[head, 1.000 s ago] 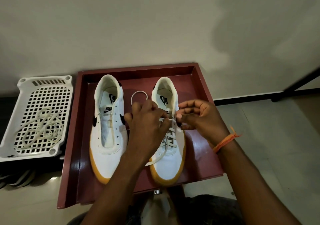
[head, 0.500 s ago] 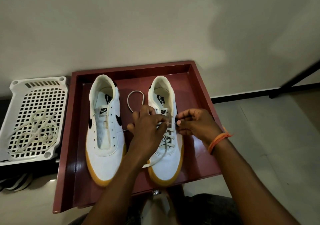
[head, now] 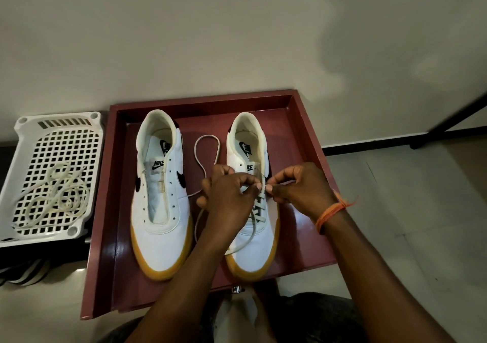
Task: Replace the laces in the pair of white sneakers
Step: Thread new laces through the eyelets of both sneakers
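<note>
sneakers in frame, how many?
2, both in the red tray: the unlaced sneaker on its left side, and the half-laced sneaker on the right under both hands. Striped items at the far left edge are unclear.

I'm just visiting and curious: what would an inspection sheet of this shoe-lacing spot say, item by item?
Surface: dark red tray on a pale floor, against a wall.
Job's things: left sneaker without a lace; right sneaker laced through its lower eyelets; lace looping between the shoes.
Clutter: white basket beside the tray, holding loose laces.
Grips: left hand and right hand both pinch the lace over the right sneaker.
Cables: nothing seen.
Surroundings: dark bar at right; orange wrist thread.
</note>
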